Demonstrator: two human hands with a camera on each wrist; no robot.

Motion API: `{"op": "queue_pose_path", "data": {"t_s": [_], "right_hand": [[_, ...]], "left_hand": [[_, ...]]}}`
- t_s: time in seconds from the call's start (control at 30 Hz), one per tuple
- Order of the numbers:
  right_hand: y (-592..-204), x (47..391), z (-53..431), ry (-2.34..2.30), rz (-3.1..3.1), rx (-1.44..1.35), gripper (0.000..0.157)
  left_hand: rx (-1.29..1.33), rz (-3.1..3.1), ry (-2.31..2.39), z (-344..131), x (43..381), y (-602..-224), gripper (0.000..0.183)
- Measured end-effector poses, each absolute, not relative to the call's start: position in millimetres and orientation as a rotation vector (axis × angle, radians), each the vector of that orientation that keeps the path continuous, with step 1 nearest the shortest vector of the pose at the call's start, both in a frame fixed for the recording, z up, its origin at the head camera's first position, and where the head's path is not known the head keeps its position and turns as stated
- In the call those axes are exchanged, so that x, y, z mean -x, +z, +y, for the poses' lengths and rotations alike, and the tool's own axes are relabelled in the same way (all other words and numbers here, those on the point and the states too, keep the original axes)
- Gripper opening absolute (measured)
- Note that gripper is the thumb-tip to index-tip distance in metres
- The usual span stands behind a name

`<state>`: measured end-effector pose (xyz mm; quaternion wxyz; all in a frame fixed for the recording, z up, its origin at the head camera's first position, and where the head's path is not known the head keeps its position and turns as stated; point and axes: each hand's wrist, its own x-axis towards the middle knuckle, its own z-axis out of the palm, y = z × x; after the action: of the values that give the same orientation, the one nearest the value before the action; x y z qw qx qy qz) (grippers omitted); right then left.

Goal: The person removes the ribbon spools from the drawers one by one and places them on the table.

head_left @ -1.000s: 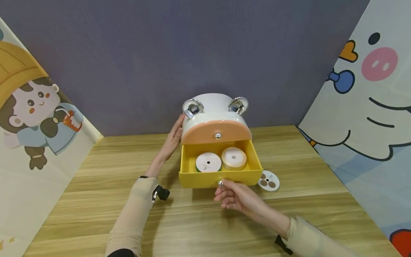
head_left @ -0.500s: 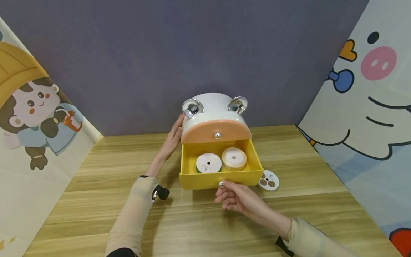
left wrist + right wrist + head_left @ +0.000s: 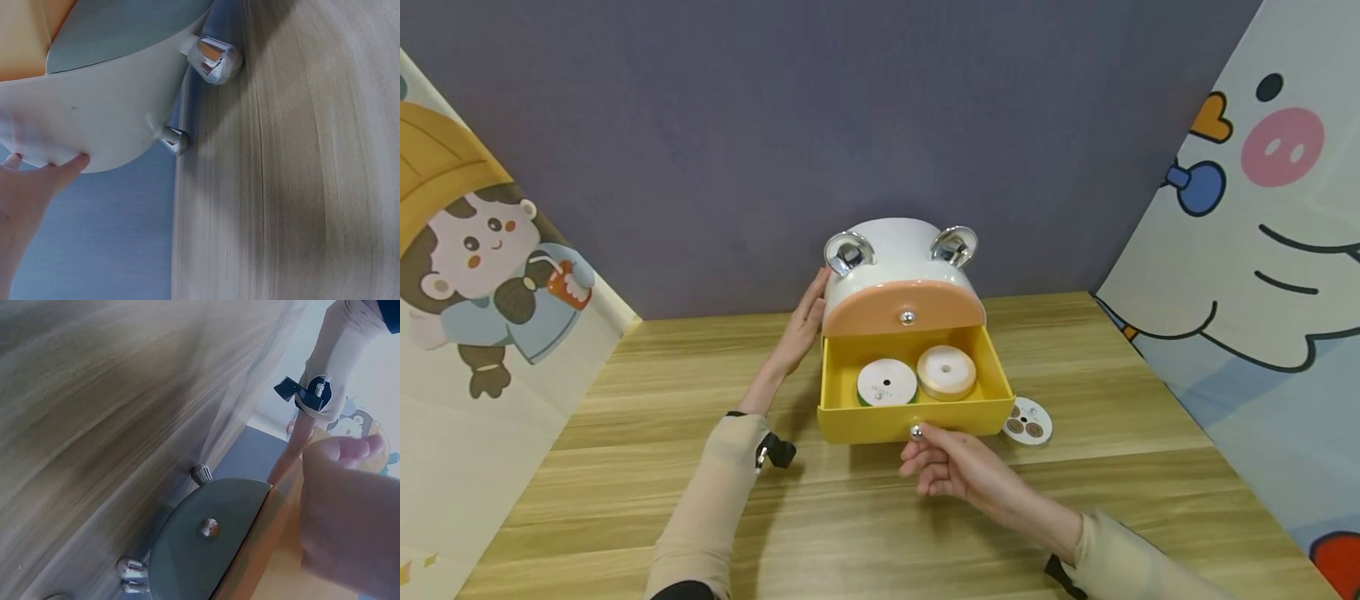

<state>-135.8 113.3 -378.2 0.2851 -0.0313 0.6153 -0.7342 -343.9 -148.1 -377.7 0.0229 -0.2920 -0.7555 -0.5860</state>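
A white domed box point(image 3: 895, 242) with silver ear shapes has a peach upper front point(image 3: 906, 305) and a yellow lower drawer point(image 3: 872, 425), which stands pulled out. Inside the drawer lie a white-faced spool with a green edge point(image 3: 887, 382) and a cream ribbon spool point(image 3: 946, 372). Thumb and fingers of my right hand point(image 3: 962, 467) pinch the drawer's round silver knob point(image 3: 916, 432). My left hand point(image 3: 801, 332) rests with fairly straight fingers on the box's left side. In the left wrist view, the left hand's fingertips point(image 3: 78, 162) touch the white shell.
A white disc with brown circles point(image 3: 1027, 422) lies on the wooden table point(image 3: 1112, 392), partly behind the drawer's right corner. Close behind the box rises a grey wall point(image 3: 895, 108). Cartoon-printed panels flank the table on both sides.
The yellow drawer has slid very slightly outward, towards me, with my right hand on its knob. My left hand stays in place on the box's side.
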Motion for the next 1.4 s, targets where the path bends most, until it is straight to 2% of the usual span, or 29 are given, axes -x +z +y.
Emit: {"op": "queue_pose_path", "data": {"t_s": [0.2, 0.43, 0.63, 0.8, 1.07, 1.4], "right_hand": [[-370, 131, 121, -1.816, 1.714, 0.321, 0.047], [-322, 143, 135, -1.586, 1.939, 0.862, 0.029], [-286, 168, 133, -1.473, 2.193, 1.023, 0.027], [-281, 192, 126, -1.183, 2.484, 1.136, 0.036], [-288, 220, 119, -0.604, 2.666, 1.302, 0.060], [-293, 244, 106, -0.404, 2.532, 1.283, 0.079]], "left_hand": [[0.919, -2.300, -1.785, -149, 358, -395, 0.060], [0.910, -2.313, -1.812, -148, 350, -385, 0.055], [0.916, -2.327, -1.839, -148, 336, -368, 0.053], [0.911, -2.335, -1.858, -147, 334, -365, 0.052], [0.913, -2.332, -1.854, -149, 336, -367, 0.052], [0.932, -2.321, -1.854, -149, 338, -369, 0.052]]}}
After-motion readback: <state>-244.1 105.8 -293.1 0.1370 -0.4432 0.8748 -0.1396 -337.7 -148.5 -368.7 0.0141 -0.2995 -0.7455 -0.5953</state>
